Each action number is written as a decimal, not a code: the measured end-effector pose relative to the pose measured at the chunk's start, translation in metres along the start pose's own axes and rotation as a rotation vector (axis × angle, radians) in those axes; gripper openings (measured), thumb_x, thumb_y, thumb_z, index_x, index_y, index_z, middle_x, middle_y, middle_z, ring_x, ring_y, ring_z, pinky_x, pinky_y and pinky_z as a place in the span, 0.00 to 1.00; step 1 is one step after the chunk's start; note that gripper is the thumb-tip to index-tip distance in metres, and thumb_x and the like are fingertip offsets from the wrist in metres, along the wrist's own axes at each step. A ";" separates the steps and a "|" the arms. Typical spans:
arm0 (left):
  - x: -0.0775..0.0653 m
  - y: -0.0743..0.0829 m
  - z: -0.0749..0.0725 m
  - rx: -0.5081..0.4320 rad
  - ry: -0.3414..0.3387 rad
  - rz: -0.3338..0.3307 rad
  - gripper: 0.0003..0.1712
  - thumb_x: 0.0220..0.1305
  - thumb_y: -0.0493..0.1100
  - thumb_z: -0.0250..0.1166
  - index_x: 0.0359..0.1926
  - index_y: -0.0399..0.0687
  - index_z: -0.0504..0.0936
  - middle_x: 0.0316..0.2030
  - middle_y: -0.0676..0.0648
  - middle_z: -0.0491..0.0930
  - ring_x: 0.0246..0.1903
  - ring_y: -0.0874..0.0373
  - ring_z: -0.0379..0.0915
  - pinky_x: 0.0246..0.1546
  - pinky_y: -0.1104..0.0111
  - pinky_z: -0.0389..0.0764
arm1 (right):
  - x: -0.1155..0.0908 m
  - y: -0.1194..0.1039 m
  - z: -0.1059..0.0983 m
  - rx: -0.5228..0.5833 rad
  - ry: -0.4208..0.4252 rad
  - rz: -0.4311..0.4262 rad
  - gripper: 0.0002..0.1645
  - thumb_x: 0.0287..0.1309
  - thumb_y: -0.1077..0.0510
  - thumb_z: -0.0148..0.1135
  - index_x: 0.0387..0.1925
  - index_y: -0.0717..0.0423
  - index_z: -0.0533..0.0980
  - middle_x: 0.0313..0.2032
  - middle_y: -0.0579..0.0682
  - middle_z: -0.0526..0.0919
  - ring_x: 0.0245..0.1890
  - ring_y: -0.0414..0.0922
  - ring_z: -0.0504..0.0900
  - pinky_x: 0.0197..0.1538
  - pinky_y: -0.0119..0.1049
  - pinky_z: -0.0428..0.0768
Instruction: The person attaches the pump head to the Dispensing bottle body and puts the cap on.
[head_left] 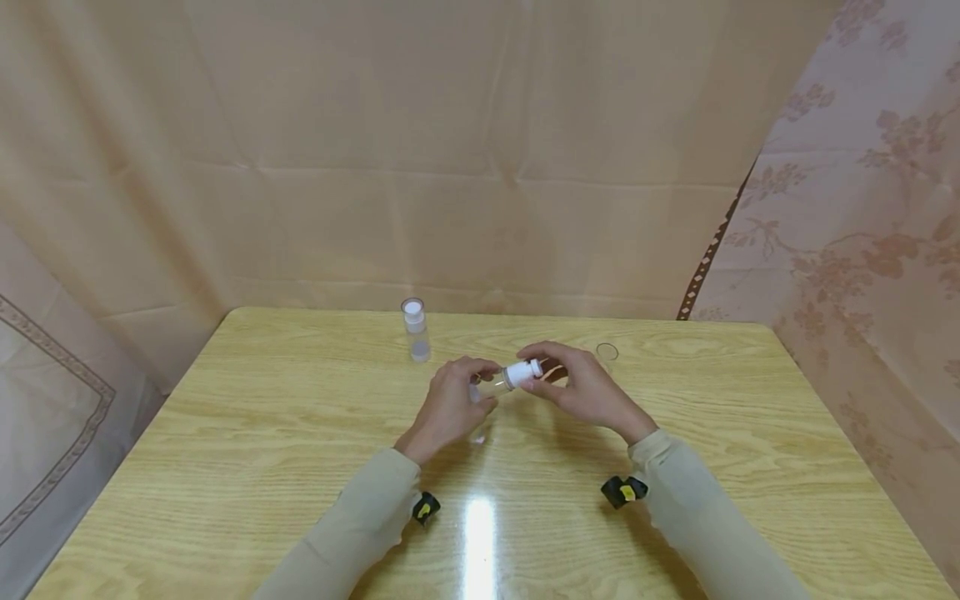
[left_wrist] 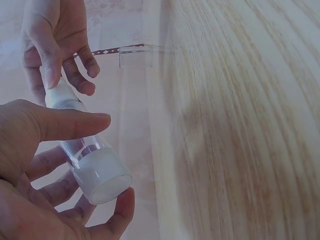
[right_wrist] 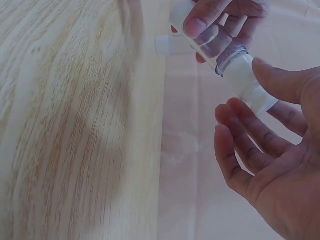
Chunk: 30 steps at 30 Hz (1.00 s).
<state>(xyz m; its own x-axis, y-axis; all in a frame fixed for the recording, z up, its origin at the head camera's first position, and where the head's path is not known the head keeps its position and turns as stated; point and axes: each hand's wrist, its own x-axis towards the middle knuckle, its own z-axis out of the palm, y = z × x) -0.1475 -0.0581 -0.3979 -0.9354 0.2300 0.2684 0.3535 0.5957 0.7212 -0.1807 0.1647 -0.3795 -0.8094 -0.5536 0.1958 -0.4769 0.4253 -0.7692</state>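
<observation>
A small clear bottle with a white pump top (head_left: 519, 374) is held tilted above the middle of the table. My left hand (head_left: 447, 407) grips its transparent body, with the white base (left_wrist: 104, 176) showing past the fingers in the left wrist view. At the other end, my right hand (head_left: 590, 386) pinches the white top between thumb and fingers. The right wrist view shows the right thumb against the white collar (right_wrist: 241, 75), while several fingers curve loosely below it. Part of the bottle's body is hidden behind the left fingers.
A similar clear bottle with a white top (head_left: 416, 329) stands upright near the table's back edge, left of centre. A clear round cap (head_left: 607, 352) stands behind the right hand. The wooden table (head_left: 247, 433) meets beige cloth (head_left: 450, 225) at the back.
</observation>
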 end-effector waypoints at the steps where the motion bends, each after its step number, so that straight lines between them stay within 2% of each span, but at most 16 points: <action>1: 0.000 -0.001 0.000 -0.004 0.000 0.002 0.22 0.53 0.29 0.76 0.50 0.38 0.85 0.41 0.41 0.85 0.42 0.44 0.78 0.46 0.53 0.77 | 0.000 0.000 0.000 0.002 0.001 -0.003 0.21 0.65 0.61 0.68 0.58 0.59 0.78 0.48 0.51 0.85 0.45 0.51 0.83 0.50 0.50 0.83; 9: 0.000 -0.002 0.001 -0.004 -0.003 0.005 0.21 0.53 0.29 0.76 0.51 0.38 0.85 0.42 0.41 0.85 0.42 0.44 0.79 0.47 0.52 0.77 | 0.001 0.002 0.001 0.008 0.007 0.000 0.18 0.65 0.63 0.67 0.56 0.59 0.79 0.46 0.50 0.85 0.43 0.49 0.82 0.49 0.49 0.83; 21: 0.001 -0.004 0.002 0.027 -0.002 0.005 0.23 0.52 0.29 0.76 0.51 0.41 0.86 0.42 0.41 0.84 0.43 0.46 0.76 0.47 0.53 0.75 | 0.003 0.002 0.003 -0.001 0.007 0.045 0.13 0.69 0.58 0.65 0.52 0.57 0.80 0.39 0.48 0.84 0.40 0.46 0.82 0.47 0.46 0.83; 30: 0.000 -0.002 0.002 0.046 -0.001 0.011 0.22 0.53 0.30 0.76 0.51 0.41 0.86 0.42 0.42 0.85 0.43 0.47 0.76 0.48 0.52 0.75 | 0.002 0.002 0.004 -0.023 -0.001 0.086 0.14 0.71 0.54 0.62 0.51 0.58 0.81 0.38 0.47 0.84 0.39 0.43 0.81 0.46 0.42 0.83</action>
<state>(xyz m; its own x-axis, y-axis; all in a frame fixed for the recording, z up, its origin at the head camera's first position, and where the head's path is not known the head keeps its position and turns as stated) -0.1482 -0.0574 -0.4009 -0.9314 0.2379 0.2754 0.3638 0.6281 0.6878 -0.1822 0.1613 -0.3835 -0.8471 -0.5155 0.1290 -0.4139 0.4877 -0.7687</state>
